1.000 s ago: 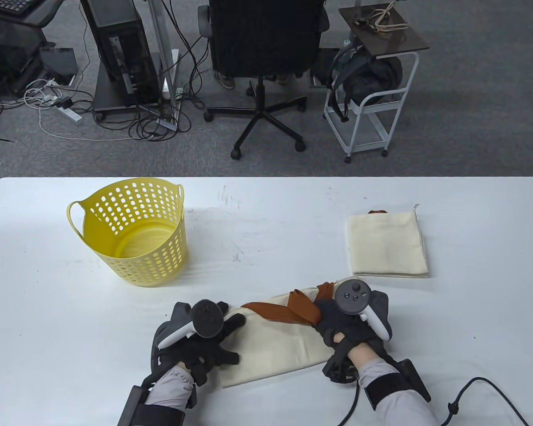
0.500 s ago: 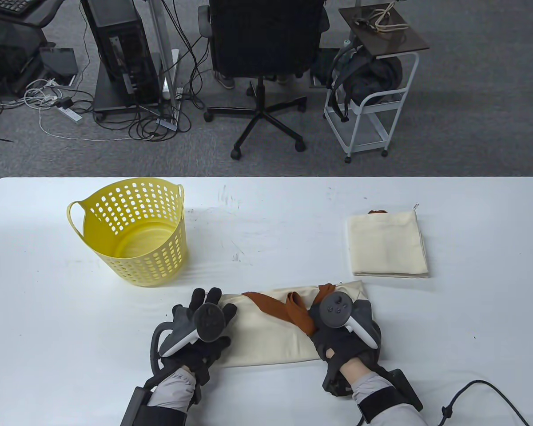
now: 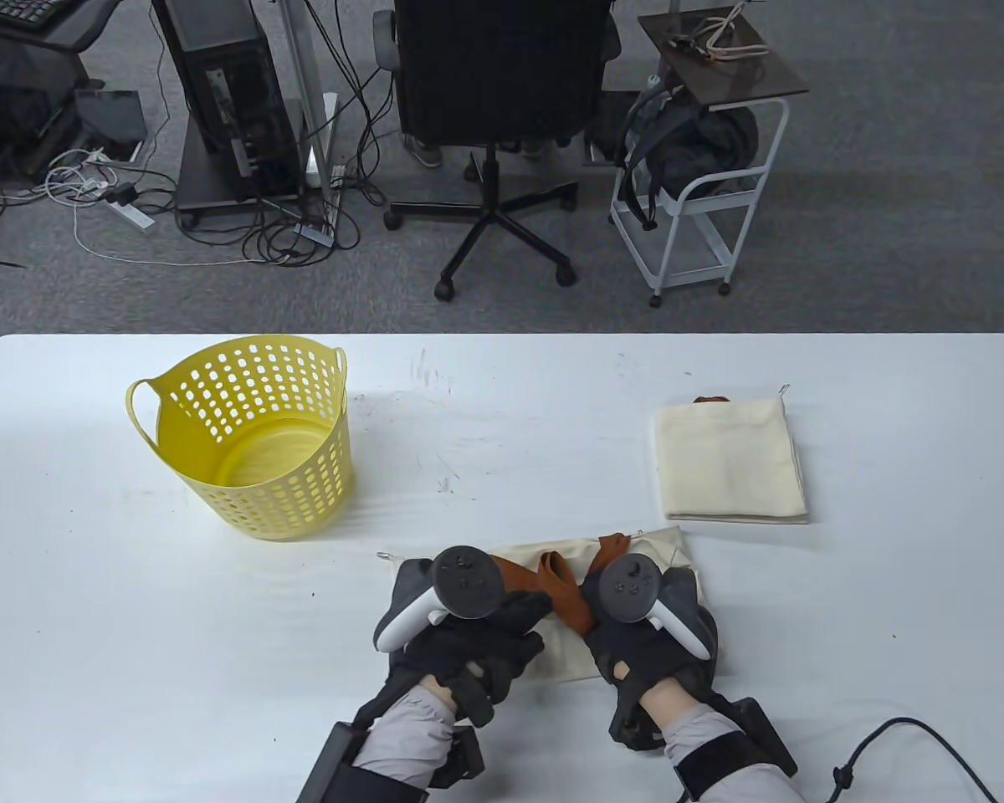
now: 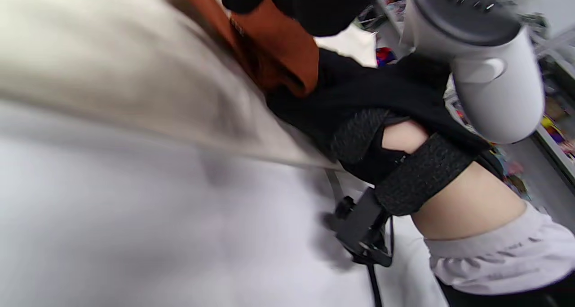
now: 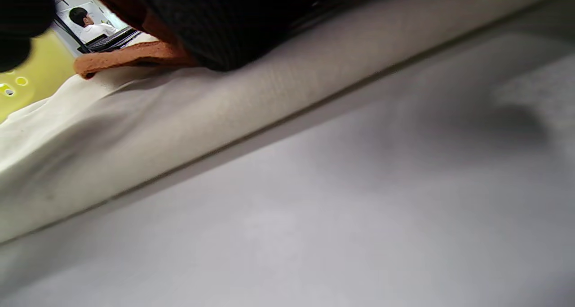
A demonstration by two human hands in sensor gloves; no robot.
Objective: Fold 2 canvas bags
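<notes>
A cream canvas bag [image 3: 565, 657] with brown straps [image 3: 556, 581] lies flat near the table's front edge. My left hand [image 3: 510, 636] rests on its left part, fingers toward the straps; its grip is hidden under the tracker. My right hand [image 3: 627, 644] presses down on the bag's right part and the strap ends. The left wrist view shows blurred cloth [image 4: 112, 73], a strap [image 4: 278, 55] and my right hand [image 4: 359, 96]. The right wrist view shows a gloved finger [image 5: 233, 24] on the strap [image 5: 130, 53] and cloth [image 5: 179, 132]. A second bag [image 3: 729, 460] lies folded square at the right.
A yellow perforated basket [image 3: 284, 493] stands at the table's left, also seen in the right wrist view [image 5: 40, 69]. A black cable [image 3: 912, 736] trails from my right wrist. An office chair and a white cart stand on the floor beyond the far edge.
My left hand has moved right along the bag, from its left end to beside the straps. My right hand has shifted slightly left and stayed on the strap end.
</notes>
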